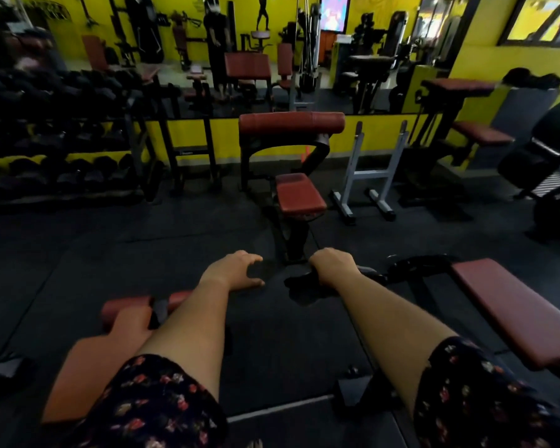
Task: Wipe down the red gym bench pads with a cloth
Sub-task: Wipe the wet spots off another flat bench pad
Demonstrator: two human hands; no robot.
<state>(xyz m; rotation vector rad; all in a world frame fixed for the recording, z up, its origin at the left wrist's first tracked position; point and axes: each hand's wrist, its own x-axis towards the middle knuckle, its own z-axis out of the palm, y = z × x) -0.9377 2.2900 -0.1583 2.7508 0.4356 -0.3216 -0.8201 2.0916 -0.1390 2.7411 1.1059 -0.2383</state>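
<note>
The right hand (332, 268) is clamped on the dark cloth (303, 287) and the left hand (232, 270) hangs apart and empty, so the cloth should be flattened before long overlapping strokes on the red bench pad (514, 312) right of those fingers.

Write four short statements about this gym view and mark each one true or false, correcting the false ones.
1. The right hand grips a dark cloth. True.
2. The left hand holds a spray bottle. False: it holds nothing, and its fingers are loosely curved.
3. A dumbbell rack stands at the left of the room. True.
4. The dark cloth lies pressed on the red bench pad at the right. False: it is held over the floor, apart from that pad.
</note>
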